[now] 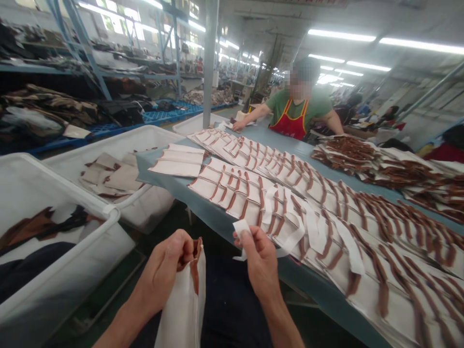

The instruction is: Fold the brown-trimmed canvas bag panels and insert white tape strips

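My left hand (169, 263) is closed on the top edge of a white fabric piece with brown trim (183, 302), which hangs down over my lap. To the right, my right hand (258, 251) pinches a short white strip (241, 225) between thumb and fingers, just off the table's near edge. Part of that strip trails below the fingers. Beyond it, rows of overlapping white pieces with brown edging (246, 193) cover the table. Several loose white strips (317, 232) lie across the nearest row.
A blue-grey table (170, 186) runs diagonally ahead of me. White bins (119, 241) holding fabric pieces stand at left. Across the table a person in a red apron (292, 121) reaches out. Stacks of brown-edged pieces (348, 152) sit at the far right.
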Available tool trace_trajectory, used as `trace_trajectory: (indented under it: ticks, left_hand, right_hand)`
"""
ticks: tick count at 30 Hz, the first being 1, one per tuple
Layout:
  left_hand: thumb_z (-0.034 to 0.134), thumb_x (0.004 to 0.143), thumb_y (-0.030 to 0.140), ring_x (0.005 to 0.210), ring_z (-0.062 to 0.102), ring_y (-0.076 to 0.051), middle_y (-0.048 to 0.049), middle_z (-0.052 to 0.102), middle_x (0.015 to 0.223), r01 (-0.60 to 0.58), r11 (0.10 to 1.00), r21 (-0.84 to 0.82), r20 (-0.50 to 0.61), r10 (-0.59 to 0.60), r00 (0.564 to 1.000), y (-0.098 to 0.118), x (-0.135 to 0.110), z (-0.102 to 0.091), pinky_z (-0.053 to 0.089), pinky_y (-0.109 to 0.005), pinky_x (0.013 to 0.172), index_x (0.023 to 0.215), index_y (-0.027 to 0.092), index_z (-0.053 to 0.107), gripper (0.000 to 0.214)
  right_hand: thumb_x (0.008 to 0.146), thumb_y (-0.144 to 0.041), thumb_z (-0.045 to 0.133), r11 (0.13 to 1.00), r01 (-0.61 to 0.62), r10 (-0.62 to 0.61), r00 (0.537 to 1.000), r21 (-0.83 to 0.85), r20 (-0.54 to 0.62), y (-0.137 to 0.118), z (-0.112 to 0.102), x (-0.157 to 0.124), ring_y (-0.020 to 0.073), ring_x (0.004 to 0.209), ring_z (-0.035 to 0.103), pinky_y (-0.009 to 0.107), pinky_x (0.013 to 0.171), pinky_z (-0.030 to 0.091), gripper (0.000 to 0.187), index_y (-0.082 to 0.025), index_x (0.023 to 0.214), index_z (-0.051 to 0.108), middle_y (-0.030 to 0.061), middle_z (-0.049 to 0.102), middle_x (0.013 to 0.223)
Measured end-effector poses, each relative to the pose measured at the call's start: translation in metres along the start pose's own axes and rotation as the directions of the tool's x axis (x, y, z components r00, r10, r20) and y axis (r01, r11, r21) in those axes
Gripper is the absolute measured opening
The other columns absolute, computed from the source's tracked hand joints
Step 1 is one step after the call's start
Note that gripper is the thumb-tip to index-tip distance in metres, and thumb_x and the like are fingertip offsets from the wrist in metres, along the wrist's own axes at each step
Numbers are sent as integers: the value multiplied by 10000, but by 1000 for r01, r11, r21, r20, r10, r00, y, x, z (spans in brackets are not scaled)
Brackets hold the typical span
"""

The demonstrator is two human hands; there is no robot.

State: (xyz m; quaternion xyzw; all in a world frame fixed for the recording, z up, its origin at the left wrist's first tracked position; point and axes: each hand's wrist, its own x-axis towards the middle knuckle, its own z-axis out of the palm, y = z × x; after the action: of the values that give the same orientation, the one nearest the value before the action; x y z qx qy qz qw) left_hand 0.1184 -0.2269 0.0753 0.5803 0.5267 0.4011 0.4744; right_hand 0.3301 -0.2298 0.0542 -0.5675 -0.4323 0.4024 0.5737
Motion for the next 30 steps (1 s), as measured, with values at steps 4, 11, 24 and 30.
trace_trajectory:
  ticks: [4,11,24,30]
  left_hand:
    - [389,1042,714,550,510,-189,29,564,538,159,986,53,-113,-153,982,-31,-16,-17,436,-298,593,626,238,583,661]
    - [574,950,723,1130,716,-349,-78,837,1104,223,963,149,-160,-199,967,-58,-57,-55,542,-381,998,991,227,826,558]
    - [693,970,463,672,643,-170,-7,731,776,-24,999,37,65,22,998,24,-28,-33,519,-221,597,762,222,750,324]
    - [683,994,478,798,735,-199,-23,807,916,-99,994,-54,86,103,991,25,-30,-19,585,-207,666,822,256,813,309]
  right_hand:
    - [879,-754,748,978,-190,179,976,83,125,26,-5,-26,146,630,562,274,635,472,575,-187,802,692,23,684,731]
    - [800,-829,779,895,-434,382,862,99,333,49,28,-68,155,674,579,271,653,481,665,-168,799,704,45,684,767]
    - [941,-674,710,987,-107,137,948,-117,288,-49,13,-68,126,568,457,245,522,344,519,-171,829,771,-1,619,642]
    - [944,-540,700,966,25,33,975,-257,219,-65,14,-79,124,506,418,272,514,334,380,-211,761,751,-20,601,574]
